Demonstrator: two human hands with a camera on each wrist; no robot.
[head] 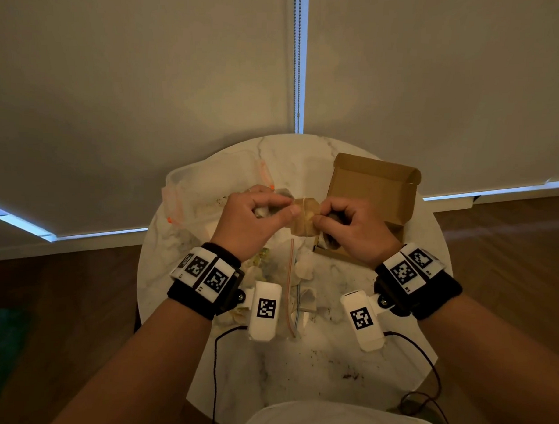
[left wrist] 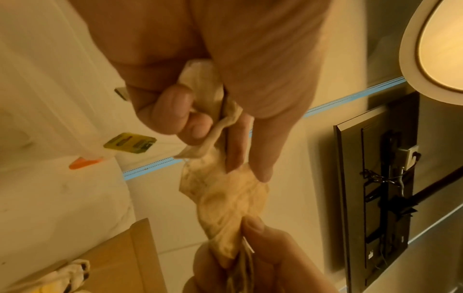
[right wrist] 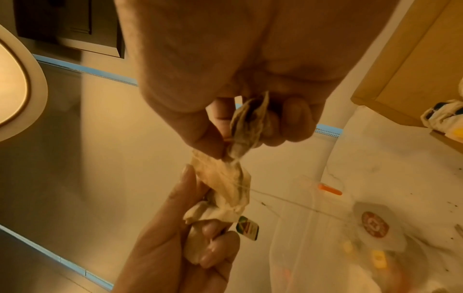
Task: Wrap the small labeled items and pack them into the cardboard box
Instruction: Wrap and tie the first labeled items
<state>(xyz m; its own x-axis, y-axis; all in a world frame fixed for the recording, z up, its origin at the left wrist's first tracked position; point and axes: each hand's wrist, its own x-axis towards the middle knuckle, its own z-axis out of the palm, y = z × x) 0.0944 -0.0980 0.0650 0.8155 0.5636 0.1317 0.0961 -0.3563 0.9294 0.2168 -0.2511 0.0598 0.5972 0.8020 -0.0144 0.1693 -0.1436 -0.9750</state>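
Round white marble table (head: 314, 365) in a dim room, with brown crumbs and scraps of paper on top

Above the middle of the table, a small wrapped item (head: 305, 220) in tan paper, up in the air between both hands, not touching the table

Left hand (head: 255, 222) curled tight round one twisted end of the wrap (left wrist: 223, 200), thumb and fingers (left wrist: 172, 111) pinching the paper, with a small green label (left wrist: 130, 143) sticking out just beside the fingers

Right hand (head: 357, 228) curled round the other twisted end, thumb and fingers (right wrist: 295, 119) pinching it

Open cardboard box (head: 372, 196) on the table at the right, just behind the right hand, lid flap standing up, with a small white bundle (right wrist: 443, 115) with dark and yellow marks lying inside

Clear plastic tub (head: 209, 190) with orange clips at the left, behind the left hand

Clear bag with a thin red strip (head: 289, 288) flat on the table near the wrists

Black cords (head: 215, 368) trailing from both wrist bands down over the table edge

Behind the table, two big pale blinds (head: 133, 95) pulled down, thin lines of blue light at their edges, and a bead chain (head: 297, 54) hanging between them

Brown wood floor (head: 507, 267) on both sides
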